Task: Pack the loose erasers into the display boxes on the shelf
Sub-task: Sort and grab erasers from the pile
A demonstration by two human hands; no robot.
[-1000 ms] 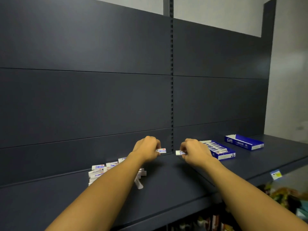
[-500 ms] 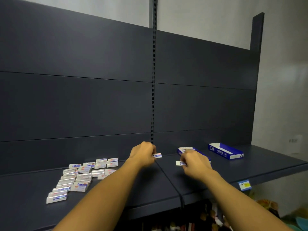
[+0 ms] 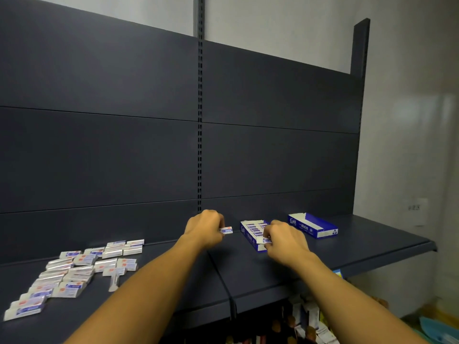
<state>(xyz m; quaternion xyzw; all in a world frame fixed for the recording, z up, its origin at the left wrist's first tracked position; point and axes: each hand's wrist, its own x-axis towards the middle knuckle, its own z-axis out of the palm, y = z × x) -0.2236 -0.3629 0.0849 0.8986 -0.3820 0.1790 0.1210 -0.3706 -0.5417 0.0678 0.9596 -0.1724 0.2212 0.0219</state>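
My left hand (image 3: 206, 229) pinches one small white-and-blue eraser (image 3: 227, 230) above the dark shelf (image 3: 360, 249), just left of the near display box. My right hand (image 3: 285, 242) grips another eraser (image 3: 265, 240) right over the near end of that blue display box (image 3: 248, 233), which holds a row of erasers. A second blue display box (image 3: 313, 225) lies open farther right and looks empty. Several loose erasers (image 3: 72, 271) are spread over the left part of the shelf.
A dark back panel (image 3: 149, 157) with a slotted upright (image 3: 199, 145) rises behind the shelf. A small clear wrapper piece (image 3: 114, 281) lies by the loose erasers. Goods sit on a lower level below the shelf edge (image 3: 305, 324).
The view has swung left and back, so the loose pile shows fully. My right hand carried its eraser rightward to the near box; my left hand keeps its eraser.
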